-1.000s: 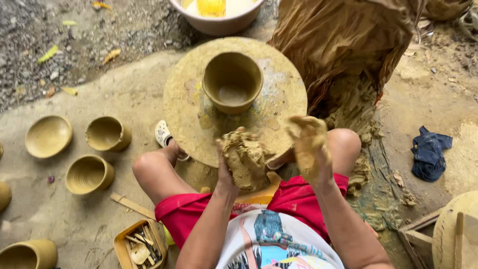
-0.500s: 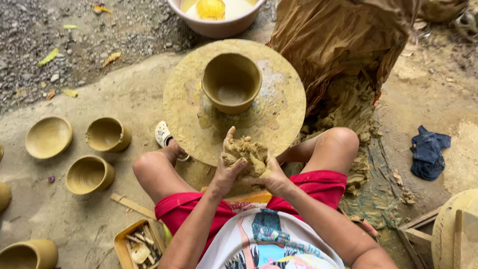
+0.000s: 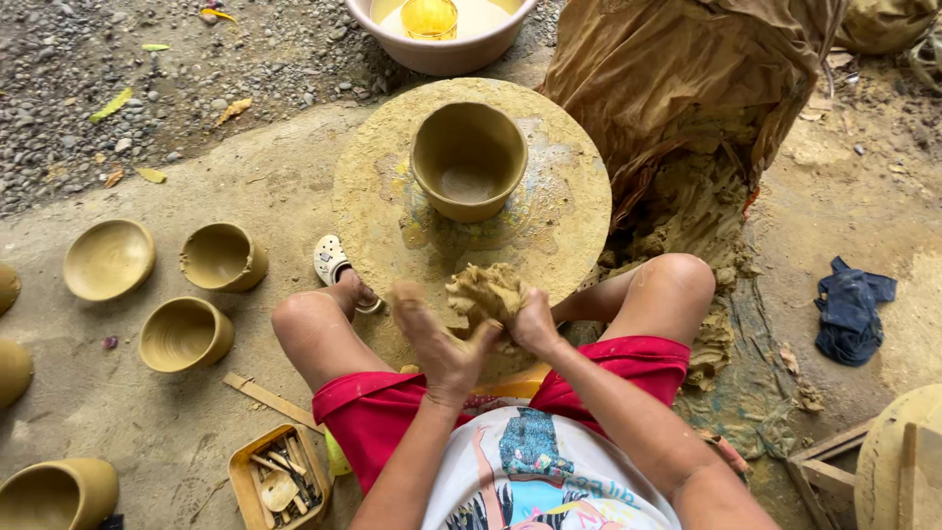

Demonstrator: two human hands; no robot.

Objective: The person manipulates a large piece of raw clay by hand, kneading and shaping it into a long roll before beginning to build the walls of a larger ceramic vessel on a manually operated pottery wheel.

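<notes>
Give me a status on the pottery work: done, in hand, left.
Done: a formed pot stands on the wheel, and finished bowls sit on the ground to the person's left. In hand: left hand and right hand press a clay lump between them. Left: that lump is unshaped, and raw clay remains under the brown sack.

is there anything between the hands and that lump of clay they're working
No. Both hands are already on the lump of clay: the left hand presses it from the near side and the right hand cups it from the right. Nothing visible sits between them, just in front of the wheel.
</notes>
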